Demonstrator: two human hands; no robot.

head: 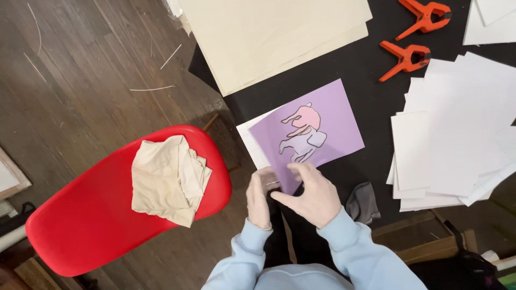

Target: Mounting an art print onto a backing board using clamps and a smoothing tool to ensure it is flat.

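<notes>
Two hands meet at the near corner of a purple sheet with animal shapes on it.

Seen from the head camera, the left hand (pixel 259 196) and the right hand (pixel 310 196) are close together at the edge of the black table (pixel 355 64). The right fingers (pixel 305 171) are bent and rest on the near corner of the purple sheet (pixel 336 115). The left fingers (pixel 267 174) curl around something small and pale; I cannot tell what it is. Just past the fingertips, a pink animal shape (pixel 305 118) and a light purple animal shape (pixel 301 145) lie on the sheet. A white sheet (pixel 253 142) peeks out under it. To the right of the fingers are a grey cloth (pixel 363 203) and white papers (pixel 457 139). To their left is a red chair (pixel 102 225) with a folded beige cloth (pixel 167 177). Far past the fingers are two orange clamps (pixel 406 59).
</notes>
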